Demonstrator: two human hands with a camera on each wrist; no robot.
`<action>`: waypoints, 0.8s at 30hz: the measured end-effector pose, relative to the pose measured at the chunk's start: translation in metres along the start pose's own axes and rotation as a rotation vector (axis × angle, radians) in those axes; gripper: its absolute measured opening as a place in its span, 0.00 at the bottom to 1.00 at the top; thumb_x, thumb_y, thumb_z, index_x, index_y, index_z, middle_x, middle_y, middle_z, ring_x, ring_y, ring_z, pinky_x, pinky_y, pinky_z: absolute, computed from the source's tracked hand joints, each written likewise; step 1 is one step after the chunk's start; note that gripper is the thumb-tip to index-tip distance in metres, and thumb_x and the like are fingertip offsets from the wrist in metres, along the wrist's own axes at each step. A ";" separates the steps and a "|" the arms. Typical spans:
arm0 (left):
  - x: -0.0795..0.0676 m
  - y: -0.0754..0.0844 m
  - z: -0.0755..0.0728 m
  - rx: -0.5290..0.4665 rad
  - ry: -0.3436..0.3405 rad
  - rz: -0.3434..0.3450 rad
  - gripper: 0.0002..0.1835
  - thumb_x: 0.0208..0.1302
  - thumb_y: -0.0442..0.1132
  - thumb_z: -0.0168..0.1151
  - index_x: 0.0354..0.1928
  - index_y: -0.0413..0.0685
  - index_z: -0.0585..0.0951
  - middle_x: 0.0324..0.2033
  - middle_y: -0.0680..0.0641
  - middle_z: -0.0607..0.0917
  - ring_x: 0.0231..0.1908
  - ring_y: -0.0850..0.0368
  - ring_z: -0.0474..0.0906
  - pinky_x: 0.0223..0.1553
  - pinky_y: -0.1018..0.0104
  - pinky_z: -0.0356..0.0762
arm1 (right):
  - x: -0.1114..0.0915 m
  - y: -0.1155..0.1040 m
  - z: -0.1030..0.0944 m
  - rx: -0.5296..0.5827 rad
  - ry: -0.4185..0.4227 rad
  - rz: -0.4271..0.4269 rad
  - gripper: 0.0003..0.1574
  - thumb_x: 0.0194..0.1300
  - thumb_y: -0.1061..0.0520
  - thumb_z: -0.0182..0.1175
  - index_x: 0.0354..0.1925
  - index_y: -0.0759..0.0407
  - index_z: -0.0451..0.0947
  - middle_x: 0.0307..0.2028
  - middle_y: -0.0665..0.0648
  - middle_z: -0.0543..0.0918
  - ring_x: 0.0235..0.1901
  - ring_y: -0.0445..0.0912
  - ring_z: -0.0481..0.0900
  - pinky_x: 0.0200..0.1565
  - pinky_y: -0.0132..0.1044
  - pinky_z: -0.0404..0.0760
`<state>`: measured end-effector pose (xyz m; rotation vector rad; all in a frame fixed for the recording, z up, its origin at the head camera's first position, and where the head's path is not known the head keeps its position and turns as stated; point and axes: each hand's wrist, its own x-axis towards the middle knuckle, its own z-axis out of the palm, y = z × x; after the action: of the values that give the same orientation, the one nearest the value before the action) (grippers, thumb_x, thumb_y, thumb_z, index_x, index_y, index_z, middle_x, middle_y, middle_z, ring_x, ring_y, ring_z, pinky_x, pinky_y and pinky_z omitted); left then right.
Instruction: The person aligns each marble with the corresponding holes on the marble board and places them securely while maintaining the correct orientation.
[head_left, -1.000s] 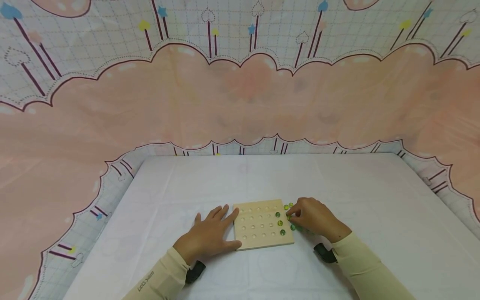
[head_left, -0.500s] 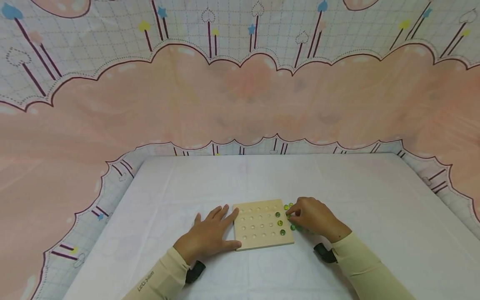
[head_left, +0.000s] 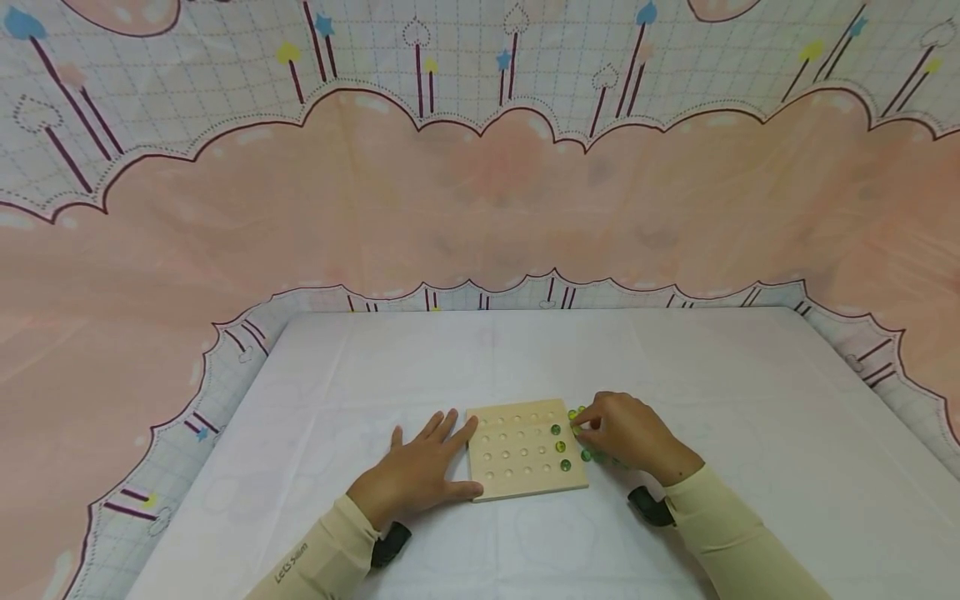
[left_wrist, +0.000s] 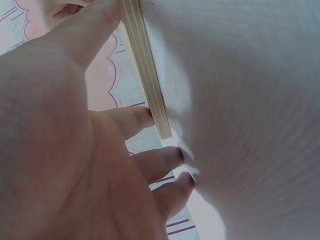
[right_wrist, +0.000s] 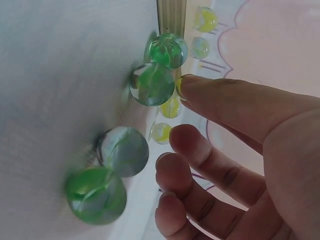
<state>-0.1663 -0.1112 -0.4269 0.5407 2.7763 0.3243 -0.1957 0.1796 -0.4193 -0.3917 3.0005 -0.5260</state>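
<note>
A pale wooden board (head_left: 517,460) with rows of small round hollows lies on the white table. Three marbles sit in its right-hand column: a green marble (head_left: 556,429), a yellow marble (head_left: 560,447) and another green marble (head_left: 566,465). My left hand (head_left: 416,471) is spread out, with index finger and thumb against the board's left edge. In the left wrist view, its fingers (left_wrist: 172,197) reach down to the cloth. Just past the right edge, my right hand (head_left: 626,433) pinches a yellow marble (right_wrist: 179,86), mostly hidden behind the thumb in the right wrist view.
Loose marbles lie on the table right of the board, among them a clear green marble (right_wrist: 152,84), a green one (right_wrist: 96,195) and a yellow one (right_wrist: 161,133). The white tabletop (head_left: 480,358) stretches back to a patterned cloth (head_left: 450,208).
My right hand has risen very slightly with the yellow marble between its fingertips. The left hand, the board and the three marbles in it have stayed in place.
</note>
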 end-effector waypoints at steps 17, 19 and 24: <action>0.001 -0.001 0.000 0.004 -0.006 0.017 0.50 0.48 0.74 0.53 0.71 0.67 0.48 0.72 0.48 0.49 0.72 0.48 0.43 0.60 0.26 0.38 | 0.004 -0.007 -0.001 0.000 0.035 -0.020 0.12 0.52 0.55 0.68 0.38 0.48 0.86 0.25 0.46 0.75 0.23 0.40 0.67 0.23 0.30 0.67; 0.001 -0.002 0.000 0.007 -0.004 0.014 0.50 0.48 0.74 0.53 0.71 0.67 0.49 0.72 0.49 0.49 0.72 0.49 0.43 0.60 0.26 0.39 | 0.006 -0.009 -0.002 -0.011 0.047 -0.033 0.12 0.52 0.55 0.68 0.38 0.48 0.86 0.25 0.46 0.75 0.23 0.40 0.68 0.24 0.30 0.68; 0.000 -0.004 0.000 0.000 0.001 0.013 0.50 0.47 0.74 0.53 0.71 0.68 0.49 0.72 0.48 0.50 0.72 0.49 0.44 0.59 0.26 0.39 | 0.012 -0.014 -0.001 -0.015 0.052 -0.047 0.11 0.52 0.55 0.68 0.37 0.50 0.86 0.25 0.46 0.76 0.24 0.41 0.68 0.25 0.30 0.68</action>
<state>-0.1676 -0.1152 -0.4275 0.5597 2.7748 0.3272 -0.2041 0.1641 -0.4136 -0.4579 3.0541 -0.5257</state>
